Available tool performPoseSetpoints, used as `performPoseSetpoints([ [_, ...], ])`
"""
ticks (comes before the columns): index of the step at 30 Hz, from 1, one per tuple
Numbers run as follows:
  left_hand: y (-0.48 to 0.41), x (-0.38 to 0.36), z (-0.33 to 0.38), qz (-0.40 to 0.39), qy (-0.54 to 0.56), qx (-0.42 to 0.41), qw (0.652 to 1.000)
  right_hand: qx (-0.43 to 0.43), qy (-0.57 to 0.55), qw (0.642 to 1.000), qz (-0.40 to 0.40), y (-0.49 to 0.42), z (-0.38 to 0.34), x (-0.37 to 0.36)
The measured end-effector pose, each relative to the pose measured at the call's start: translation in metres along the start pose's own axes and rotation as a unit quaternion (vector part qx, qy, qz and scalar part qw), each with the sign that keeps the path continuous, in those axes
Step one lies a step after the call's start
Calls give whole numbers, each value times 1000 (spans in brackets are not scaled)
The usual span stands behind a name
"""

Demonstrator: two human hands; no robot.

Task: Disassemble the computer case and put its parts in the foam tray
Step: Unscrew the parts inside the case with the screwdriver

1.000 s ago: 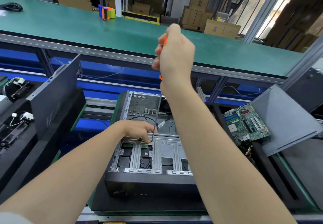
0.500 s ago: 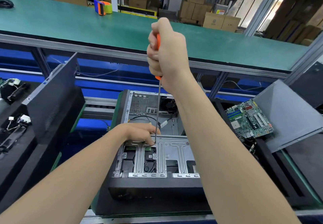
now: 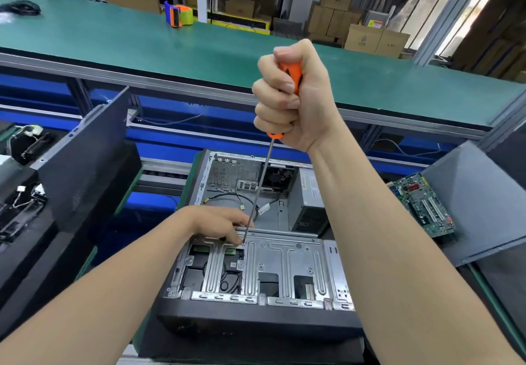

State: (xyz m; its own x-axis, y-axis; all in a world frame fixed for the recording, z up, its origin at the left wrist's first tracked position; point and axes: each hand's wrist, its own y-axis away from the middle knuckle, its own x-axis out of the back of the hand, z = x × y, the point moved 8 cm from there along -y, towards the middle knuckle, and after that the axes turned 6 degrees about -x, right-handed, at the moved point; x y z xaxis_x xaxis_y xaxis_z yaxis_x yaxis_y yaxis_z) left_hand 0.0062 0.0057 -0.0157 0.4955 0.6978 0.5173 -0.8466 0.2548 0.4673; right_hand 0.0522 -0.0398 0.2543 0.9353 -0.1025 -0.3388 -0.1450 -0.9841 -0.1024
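Computer case (image 3: 256,319), open side up, lies directly under both hands, its long axis running away from the person towards the green bench (image 3: 113,40) beyond its far end. The screw (image 3: 244,241) sits on the left part of the case's drive cage (image 3: 287,265), nearer the left hand. Right hand (image 3: 293,94), high above the case, is clenched round the orange handle of the screwdriver (image 3: 263,176), whose shaft slopes down to that screw; left hand (image 3: 219,222) rests on the cage, fingertips at the shaft tip, though whether they pinch it cannot be told.
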Motion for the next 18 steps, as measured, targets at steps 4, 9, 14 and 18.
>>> performPoseSetpoints([
  [4,0,2,1,2,-9,-6,1000,27,20,998,51,8,-1,6],
  [9,-1,1,4,1,-15,-13,1000,134,83,946,285,24,0,14],
  [14,-1,1,3,3,-25,-5,1000,201,178,844,464,46,-6,1],
  [18,0,1,4,3,-32,-5,999,158,189,757,605,55,-5,-1],
])
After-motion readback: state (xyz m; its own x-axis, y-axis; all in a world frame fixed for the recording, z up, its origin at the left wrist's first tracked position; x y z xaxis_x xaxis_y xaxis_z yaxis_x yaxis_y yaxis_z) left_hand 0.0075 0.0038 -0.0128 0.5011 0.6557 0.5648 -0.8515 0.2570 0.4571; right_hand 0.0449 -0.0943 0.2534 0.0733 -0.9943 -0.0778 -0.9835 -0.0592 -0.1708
